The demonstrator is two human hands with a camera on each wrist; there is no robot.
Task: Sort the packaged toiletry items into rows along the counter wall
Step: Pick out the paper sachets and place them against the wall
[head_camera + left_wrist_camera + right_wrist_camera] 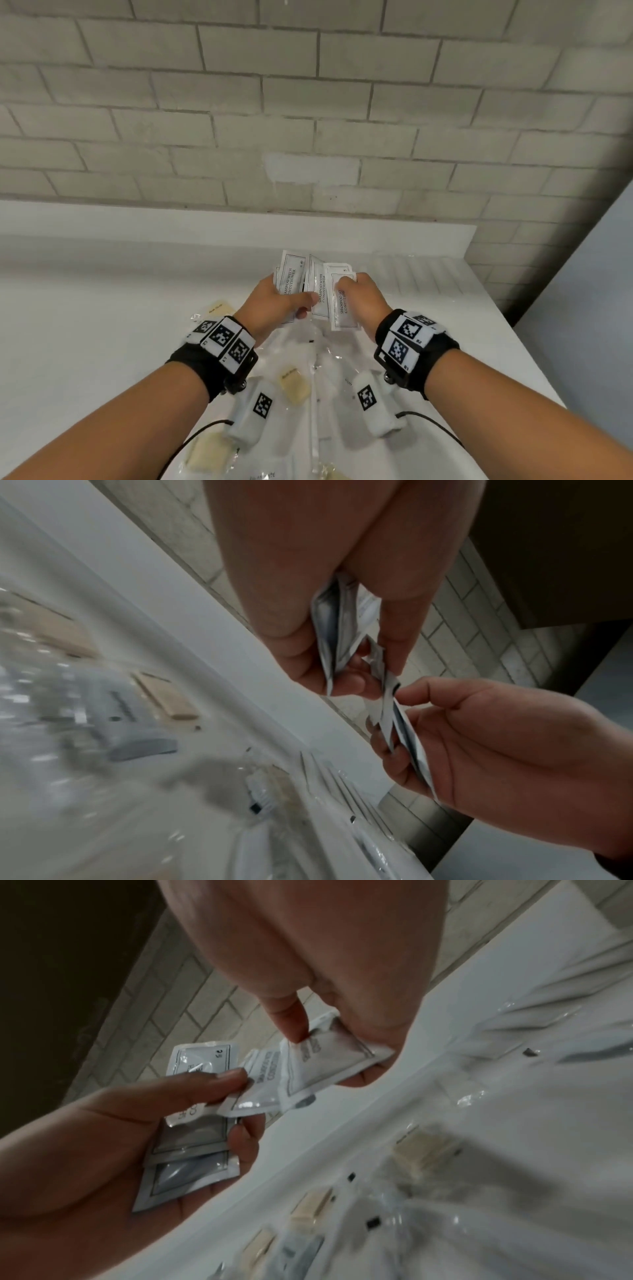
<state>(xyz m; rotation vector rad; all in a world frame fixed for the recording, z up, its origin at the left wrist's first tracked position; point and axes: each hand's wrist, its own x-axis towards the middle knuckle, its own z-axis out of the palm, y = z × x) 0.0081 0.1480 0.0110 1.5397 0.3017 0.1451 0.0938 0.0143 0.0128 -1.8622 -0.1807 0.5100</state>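
Several white shampoo-with-conditioner sachets (320, 291) are fanned out in the air above the white counter (102, 308). My left hand (289, 301) grips a stack of them (188, 1164) between thumb and fingers. My right hand (346, 286) pinches the rightmost sachet (322, 1064) with thumb on top. In the right wrist view a middle sachet (260, 1093) overlaps both, under my left thumb. In the left wrist view the sachets (334, 631) show edge-on between my left hand's fingers (342, 680), with my right hand (394, 723) just below.
Beneath my wrists lies a heap of clear-wrapped items (325, 359) with cream soap bars (294, 385) among them. A row of clear packets (421, 274) lies flat toward the back right. The brick wall (308, 120) rises behind. The counter's right edge (513, 342) drops off.
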